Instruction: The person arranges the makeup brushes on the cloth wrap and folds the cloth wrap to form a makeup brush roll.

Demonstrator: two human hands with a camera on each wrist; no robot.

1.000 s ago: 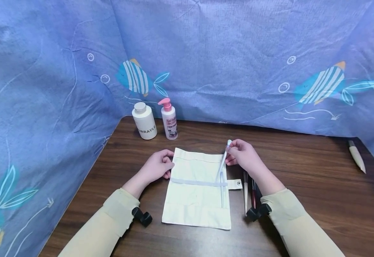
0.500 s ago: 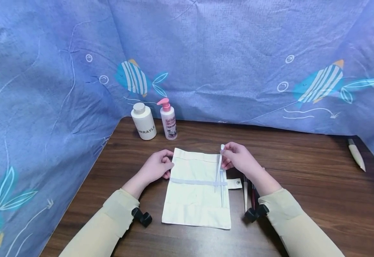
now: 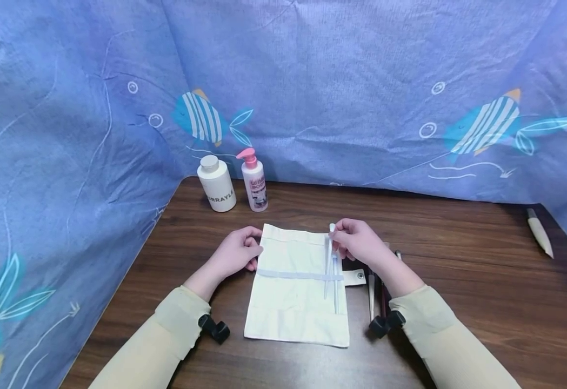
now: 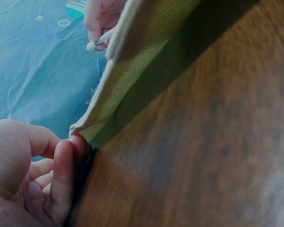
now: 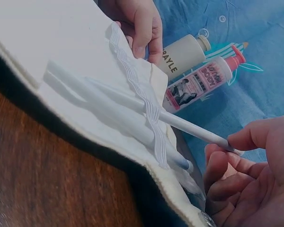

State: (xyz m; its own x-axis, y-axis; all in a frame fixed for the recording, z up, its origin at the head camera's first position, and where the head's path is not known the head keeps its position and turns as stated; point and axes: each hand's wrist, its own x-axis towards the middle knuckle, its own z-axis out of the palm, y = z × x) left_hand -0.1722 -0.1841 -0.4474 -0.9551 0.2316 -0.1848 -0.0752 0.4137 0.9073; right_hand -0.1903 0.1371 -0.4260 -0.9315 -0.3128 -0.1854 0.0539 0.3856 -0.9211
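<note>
An unrolled cream fabric brush roll lies on the table, crossed by a pale elastic band. With thumb and fingers my right hand pinches a slim white stick near its rounded top end; the kind is unclear. Its shaft passes under the band at the roll's right side. Beside it a second white stick lies beneath the same band. My left hand pinches the roll's upper left edge, lifting it slightly off the table in the left wrist view.
Right of the roll's snap tab lie several slim handles, one pale, partly behind the right forearm. A white bottle and a pink-topped pump bottle stand at the back left. A pale tapered tool lies far right.
My right hand has moved left and slightly nearer, standing the white stick more upright and sliding its lower end further down past the band. The left hand keeps its hold.
</note>
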